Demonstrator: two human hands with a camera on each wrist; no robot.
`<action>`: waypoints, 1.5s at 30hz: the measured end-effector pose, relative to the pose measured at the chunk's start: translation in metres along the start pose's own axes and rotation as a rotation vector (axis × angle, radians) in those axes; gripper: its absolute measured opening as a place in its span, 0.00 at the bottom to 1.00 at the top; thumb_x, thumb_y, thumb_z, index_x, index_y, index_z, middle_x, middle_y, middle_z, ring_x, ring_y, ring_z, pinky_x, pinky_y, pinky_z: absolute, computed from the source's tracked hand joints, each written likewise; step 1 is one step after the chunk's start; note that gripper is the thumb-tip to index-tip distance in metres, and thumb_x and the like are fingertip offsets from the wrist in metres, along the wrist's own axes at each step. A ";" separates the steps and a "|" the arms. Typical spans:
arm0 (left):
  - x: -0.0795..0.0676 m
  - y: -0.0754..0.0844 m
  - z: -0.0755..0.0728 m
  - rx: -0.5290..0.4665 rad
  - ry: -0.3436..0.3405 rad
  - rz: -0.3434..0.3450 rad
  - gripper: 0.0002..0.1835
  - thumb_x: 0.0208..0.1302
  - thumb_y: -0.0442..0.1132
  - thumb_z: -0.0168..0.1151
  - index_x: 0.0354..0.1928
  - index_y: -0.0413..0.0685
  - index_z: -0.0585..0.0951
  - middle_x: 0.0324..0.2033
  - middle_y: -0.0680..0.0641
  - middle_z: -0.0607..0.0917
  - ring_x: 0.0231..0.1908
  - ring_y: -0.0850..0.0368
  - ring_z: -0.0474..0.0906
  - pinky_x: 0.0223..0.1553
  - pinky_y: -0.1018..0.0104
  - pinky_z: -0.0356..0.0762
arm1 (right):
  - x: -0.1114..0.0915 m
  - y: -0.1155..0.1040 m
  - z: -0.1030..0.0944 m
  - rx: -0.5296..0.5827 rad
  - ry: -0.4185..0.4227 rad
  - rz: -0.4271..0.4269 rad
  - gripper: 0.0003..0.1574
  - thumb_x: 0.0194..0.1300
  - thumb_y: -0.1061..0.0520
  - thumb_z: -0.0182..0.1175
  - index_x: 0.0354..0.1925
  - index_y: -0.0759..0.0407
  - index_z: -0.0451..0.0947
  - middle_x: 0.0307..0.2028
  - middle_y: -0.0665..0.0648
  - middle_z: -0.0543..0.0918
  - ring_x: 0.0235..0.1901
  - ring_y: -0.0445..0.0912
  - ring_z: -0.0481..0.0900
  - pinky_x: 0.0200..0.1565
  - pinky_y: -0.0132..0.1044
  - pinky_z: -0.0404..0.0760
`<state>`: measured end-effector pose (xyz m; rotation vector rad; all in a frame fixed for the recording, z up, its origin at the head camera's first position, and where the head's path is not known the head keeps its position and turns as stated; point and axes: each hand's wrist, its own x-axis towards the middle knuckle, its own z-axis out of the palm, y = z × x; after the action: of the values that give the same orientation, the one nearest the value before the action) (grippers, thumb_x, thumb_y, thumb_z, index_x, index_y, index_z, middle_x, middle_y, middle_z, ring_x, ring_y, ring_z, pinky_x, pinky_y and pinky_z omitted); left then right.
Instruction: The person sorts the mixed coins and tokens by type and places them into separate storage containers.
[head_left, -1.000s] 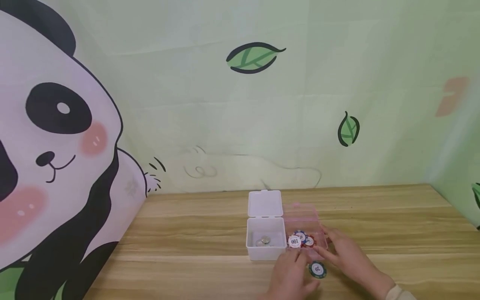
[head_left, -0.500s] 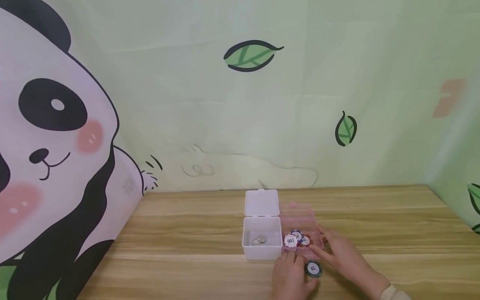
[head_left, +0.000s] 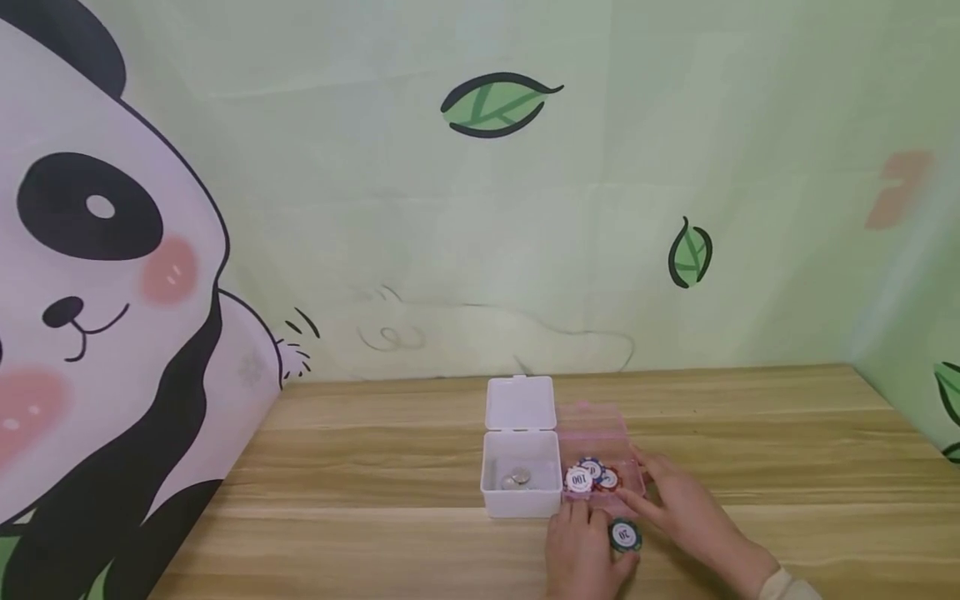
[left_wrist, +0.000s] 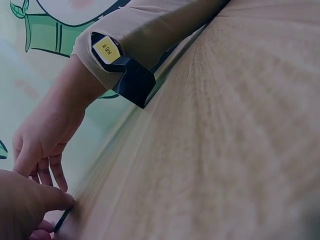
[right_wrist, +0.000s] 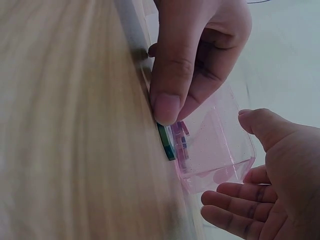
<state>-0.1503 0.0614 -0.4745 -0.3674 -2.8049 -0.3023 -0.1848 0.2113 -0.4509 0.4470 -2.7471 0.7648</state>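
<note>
Near the table's front, my left hand [head_left: 581, 550] pinches a green poker chip [head_left: 625, 535] marked 20 between thumb and fingers. The chip's edge shows under the thumb in the right wrist view, close to the table. Just beyond stands a clear pink box [head_left: 626, 471], lid tipped back, with red, blue and white poker chips [head_left: 579, 479] inside. My right hand [head_left: 690, 508] is at the box's right side, thumb and fingers fairly straight and apart. In the right wrist view its open fingers [right_wrist: 235, 197] lie beside the pink wall; firm contact is hard to judge.
Touching the pink box on its left is a white box [head_left: 521, 503], its lid [head_left: 521, 403] raised, with a few silver coins [head_left: 519, 477] inside. Wood-grain tabletop [head_left: 360, 467] spreads around both boxes. A printed panda cloth [head_left: 450, 217] hangs behind.
The head view has shifted a little, so everything sits slightly further left in it. My hands, the green poker chip and both boxes keep nearly the same places relative to one another.
</note>
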 end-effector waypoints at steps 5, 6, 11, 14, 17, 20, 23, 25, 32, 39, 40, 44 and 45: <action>-0.001 0.001 0.001 -0.017 0.037 0.000 0.24 0.39 0.64 0.65 0.31 0.53 0.79 0.30 0.56 0.75 0.38 0.61 0.71 0.37 0.69 0.67 | 0.001 0.000 0.000 -0.007 -0.004 0.006 0.42 0.56 0.41 0.58 0.59 0.67 0.64 0.43 0.59 0.80 0.37 0.46 0.80 0.41 0.44 0.79; -0.001 0.001 0.002 -0.018 0.045 0.002 0.23 0.39 0.64 0.65 0.30 0.54 0.79 0.29 0.56 0.75 0.37 0.61 0.71 0.36 0.70 0.66 | 0.001 0.000 0.000 -0.007 -0.006 0.008 0.42 0.56 0.41 0.58 0.59 0.67 0.64 0.44 0.59 0.80 0.37 0.47 0.80 0.41 0.44 0.79; -0.001 0.000 0.002 -0.036 0.059 0.012 0.21 0.38 0.63 0.66 0.25 0.56 0.76 0.26 0.58 0.72 0.34 0.62 0.69 0.34 0.71 0.64 | 0.000 0.001 0.001 -0.004 -0.005 0.012 0.42 0.56 0.41 0.58 0.60 0.66 0.64 0.43 0.59 0.80 0.37 0.47 0.80 0.42 0.45 0.79; -0.001 -0.001 0.001 -0.046 0.046 0.013 0.20 0.37 0.62 0.66 0.24 0.57 0.75 0.26 0.58 0.71 0.33 0.63 0.68 0.33 0.71 0.63 | 0.000 0.001 0.001 -0.006 -0.001 0.008 0.42 0.56 0.41 0.58 0.59 0.66 0.64 0.43 0.59 0.80 0.37 0.46 0.80 0.41 0.44 0.79; -0.002 -0.002 0.000 -0.053 0.029 0.011 0.21 0.38 0.62 0.66 0.25 0.56 0.76 0.27 0.57 0.72 0.35 0.62 0.69 0.34 0.71 0.64 | 0.000 0.001 0.001 -0.006 -0.002 0.007 0.42 0.56 0.41 0.58 0.59 0.67 0.64 0.44 0.60 0.80 0.38 0.48 0.80 0.42 0.46 0.79; -0.003 -0.002 -0.001 -0.061 0.022 0.010 0.22 0.38 0.63 0.66 0.29 0.55 0.78 0.30 0.56 0.74 0.37 0.61 0.70 0.36 0.70 0.65 | 0.000 0.001 0.001 -0.003 -0.009 0.015 0.42 0.57 0.41 0.58 0.60 0.66 0.64 0.45 0.61 0.80 0.40 0.50 0.80 0.44 0.48 0.78; -0.003 -0.002 -0.002 -0.064 0.019 0.011 0.24 0.39 0.64 0.65 0.32 0.54 0.80 0.32 0.55 0.75 0.39 0.60 0.71 0.37 0.69 0.66 | 0.000 0.001 0.001 0.001 -0.018 0.021 0.41 0.57 0.41 0.58 0.60 0.66 0.63 0.47 0.62 0.79 0.43 0.53 0.79 0.47 0.50 0.77; -0.002 -0.002 -0.003 -0.066 0.006 0.010 0.24 0.39 0.64 0.65 0.32 0.55 0.80 0.33 0.55 0.75 0.40 0.60 0.71 0.38 0.68 0.66 | 0.000 0.001 0.000 0.000 -0.022 0.024 0.41 0.57 0.41 0.58 0.60 0.66 0.63 0.48 0.63 0.79 0.43 0.54 0.79 0.47 0.51 0.76; -0.002 -0.001 -0.003 -0.078 0.017 0.032 0.20 0.39 0.62 0.66 0.27 0.57 0.77 0.28 0.58 0.72 0.35 0.63 0.68 0.36 0.71 0.64 | -0.001 0.001 -0.001 -0.016 -0.020 0.015 0.41 0.57 0.41 0.57 0.60 0.67 0.63 0.48 0.65 0.78 0.44 0.56 0.79 0.48 0.52 0.76; -0.003 -0.001 0.001 -0.083 0.086 0.063 0.20 0.37 0.61 0.67 0.25 0.56 0.74 0.26 0.58 0.71 0.34 0.63 0.68 0.36 0.72 0.65 | -0.001 0.000 -0.002 -0.013 -0.019 0.015 0.42 0.58 0.41 0.57 0.60 0.67 0.63 0.50 0.66 0.77 0.45 0.57 0.78 0.49 0.53 0.75; -0.003 -0.001 0.001 -0.079 0.096 0.067 0.20 0.37 0.61 0.67 0.24 0.56 0.74 0.26 0.58 0.71 0.34 0.63 0.68 0.36 0.72 0.65 | -0.001 0.000 -0.002 -0.012 -0.019 0.014 0.42 0.58 0.41 0.57 0.60 0.67 0.63 0.49 0.66 0.77 0.45 0.57 0.78 0.48 0.52 0.75; -0.004 -0.001 0.000 -0.082 0.100 0.074 0.21 0.36 0.61 0.67 0.24 0.56 0.73 0.26 0.58 0.71 0.35 0.62 0.69 0.37 0.72 0.66 | -0.001 -0.001 -0.002 -0.011 -0.014 0.007 0.41 0.57 0.42 0.57 0.59 0.68 0.63 0.47 0.64 0.79 0.43 0.55 0.79 0.47 0.51 0.76; -0.004 -0.001 -0.001 -0.089 0.094 0.073 0.21 0.36 0.61 0.67 0.24 0.56 0.73 0.27 0.58 0.71 0.35 0.62 0.69 0.37 0.72 0.66 | -0.001 -0.001 -0.002 -0.009 -0.014 0.006 0.41 0.57 0.42 0.57 0.59 0.68 0.63 0.47 0.64 0.79 0.42 0.54 0.79 0.46 0.51 0.77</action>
<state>-0.1469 0.0595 -0.4753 -0.4619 -2.6849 -0.4175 -0.1831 0.2121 -0.4491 0.4448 -2.7645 0.7538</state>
